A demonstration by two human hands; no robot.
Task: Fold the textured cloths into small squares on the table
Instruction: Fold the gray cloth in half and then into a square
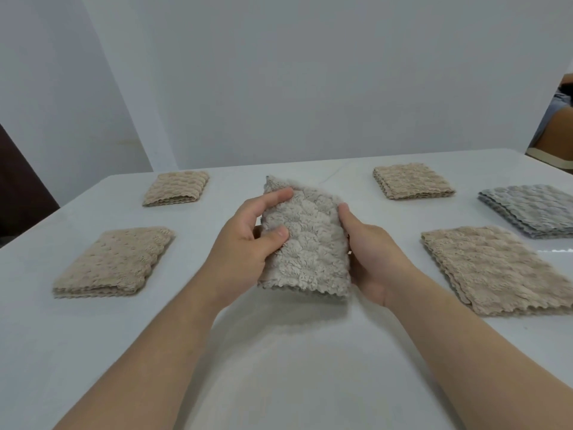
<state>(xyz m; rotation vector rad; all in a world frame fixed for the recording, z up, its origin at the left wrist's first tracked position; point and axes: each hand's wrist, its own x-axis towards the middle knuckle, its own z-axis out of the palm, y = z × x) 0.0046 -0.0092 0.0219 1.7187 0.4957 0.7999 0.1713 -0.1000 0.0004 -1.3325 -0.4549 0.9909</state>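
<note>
Bare left forearm point(148, 352) and right forearm point(449, 352) reach forward over the white table point(279, 383) to a fluffy grey-beige textured cloth point(307, 243), folded to a narrow rectangle and held up at the middle of the table, its scalloped lower edge towards the camera. The left hand point(245, 240) grips the cloth's left edge, thumb pressed on the front face and forefinger curled over the upper corner. The right hand point(369, 252) clasps the cloth's right edge, thumb lying along the side and the other fingers hidden behind. Whether the cloth's lower edge touches the table cannot be told. Left of the held cloth and nearer lies a folded tan square cloth point(114, 262); left and beyond it lies a smaller-looking folded tan cloth point(176, 187). Right of the held cloth and beyond sits another folded tan square point(412, 181); right and nearer lies a broader tan folded cloth point(496, 271), and past that, a folded grey textured cloth point(533, 209). Far right of the cloth, at the picture's edge, part of a seated person point(555, 128) shows.
</note>
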